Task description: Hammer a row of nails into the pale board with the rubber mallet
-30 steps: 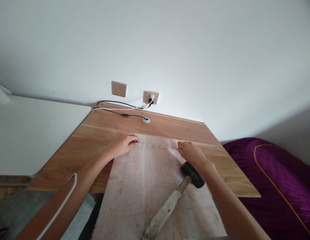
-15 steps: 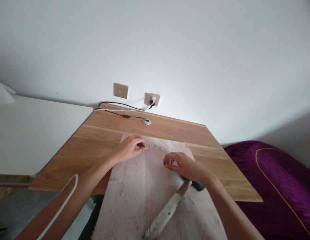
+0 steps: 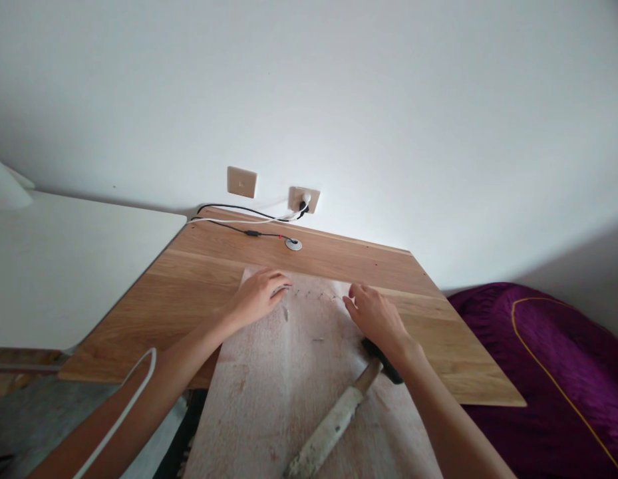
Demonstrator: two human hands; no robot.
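A pale wooden board (image 3: 269, 392) lies on the wooden tabletop, with a row of small nails (image 3: 309, 294) standing along its far end. My left hand (image 3: 259, 294) rests at the row's left end, fingers curled together around something thin and pale. My right hand (image 3: 376, 313) is at the right end, its thumb and fingertips drawn together beside the last nail; what they grip, if anything, is too small to make out. Two small slivers, seemingly loose nails, lie between the hands. A hammer (image 3: 333, 422) with a worn, whitish handle lies on the board, its dark head partly under my right forearm.
The wooden tabletop (image 3: 453, 359) meets a white wall with a plugged socket (image 3: 304, 199) and a wall plate (image 3: 241, 181). Black and white cables run across its back to a round grommet (image 3: 293, 244). A white table (image 3: 89, 266) adjoins at left; purple fabric (image 3: 563, 359) bulges at right.
My right hand has moved away and to the right, to the end of the nail row. My left fingers have closed further. Two small slivers now show on the board.
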